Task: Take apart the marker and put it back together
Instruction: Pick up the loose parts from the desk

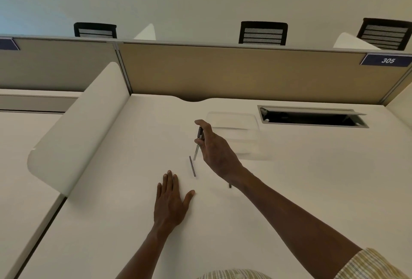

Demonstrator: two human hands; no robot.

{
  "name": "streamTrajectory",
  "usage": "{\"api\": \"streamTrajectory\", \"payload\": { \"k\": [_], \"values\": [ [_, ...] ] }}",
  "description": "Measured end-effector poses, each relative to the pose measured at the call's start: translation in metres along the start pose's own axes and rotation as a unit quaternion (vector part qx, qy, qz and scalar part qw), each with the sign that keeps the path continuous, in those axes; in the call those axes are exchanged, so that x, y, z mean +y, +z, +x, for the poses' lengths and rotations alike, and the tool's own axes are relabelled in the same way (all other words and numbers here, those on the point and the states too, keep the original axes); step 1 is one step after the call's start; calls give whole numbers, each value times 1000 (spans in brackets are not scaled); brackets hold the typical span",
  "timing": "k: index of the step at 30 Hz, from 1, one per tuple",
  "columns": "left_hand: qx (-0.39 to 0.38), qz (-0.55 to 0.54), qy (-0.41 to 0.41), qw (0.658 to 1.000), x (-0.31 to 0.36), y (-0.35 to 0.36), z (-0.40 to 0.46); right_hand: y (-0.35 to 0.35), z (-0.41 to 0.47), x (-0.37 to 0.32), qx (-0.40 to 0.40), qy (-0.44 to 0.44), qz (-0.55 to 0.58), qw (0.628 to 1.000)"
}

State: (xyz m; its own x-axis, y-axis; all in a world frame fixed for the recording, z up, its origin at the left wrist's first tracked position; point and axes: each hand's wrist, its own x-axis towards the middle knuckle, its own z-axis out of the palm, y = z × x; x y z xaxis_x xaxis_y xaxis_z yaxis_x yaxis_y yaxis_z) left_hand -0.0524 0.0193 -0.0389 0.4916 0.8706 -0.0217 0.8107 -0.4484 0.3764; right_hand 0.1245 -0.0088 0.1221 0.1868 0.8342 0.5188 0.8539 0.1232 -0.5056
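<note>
The right hand (214, 147) fingers pinch the thin marker body (199, 139). It looks light and slippery. The left hand (171, 200) lies flat, empty, at seven o'clock from the loose stick (192, 166) on the table (289, 178).

The table (289, 189) lies bare at three to six o'clock of the hands, while a curved divider (75, 127) walls off nine o'clock, a tan panel (245, 73) closes twelve o'clock, and an open cable hatch (312, 118) gapes at two o'clock.
</note>
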Motion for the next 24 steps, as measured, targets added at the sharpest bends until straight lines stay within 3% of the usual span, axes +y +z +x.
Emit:
{"api": "streamTrajectory", "payload": {
  "k": [5, 10, 19, 24],
  "values": [
    [-27, -33, -5, 999, 1, -5, 4, -10, 0, -5, 8, -4, -3, 1000],
    [-52, -186, -48, 980, 3, -30, 14, -15, -2, -9, 8, -6, -4, 1000],
    [81, -373, 27, 924, 30, -92, 19, -5, -5, -24, -6, -37, -19, 999],
    [151, -391, 91, 903, 53, -104, 23, -4, -2, -37, -12, -31, -3, 999]
  ]
}}
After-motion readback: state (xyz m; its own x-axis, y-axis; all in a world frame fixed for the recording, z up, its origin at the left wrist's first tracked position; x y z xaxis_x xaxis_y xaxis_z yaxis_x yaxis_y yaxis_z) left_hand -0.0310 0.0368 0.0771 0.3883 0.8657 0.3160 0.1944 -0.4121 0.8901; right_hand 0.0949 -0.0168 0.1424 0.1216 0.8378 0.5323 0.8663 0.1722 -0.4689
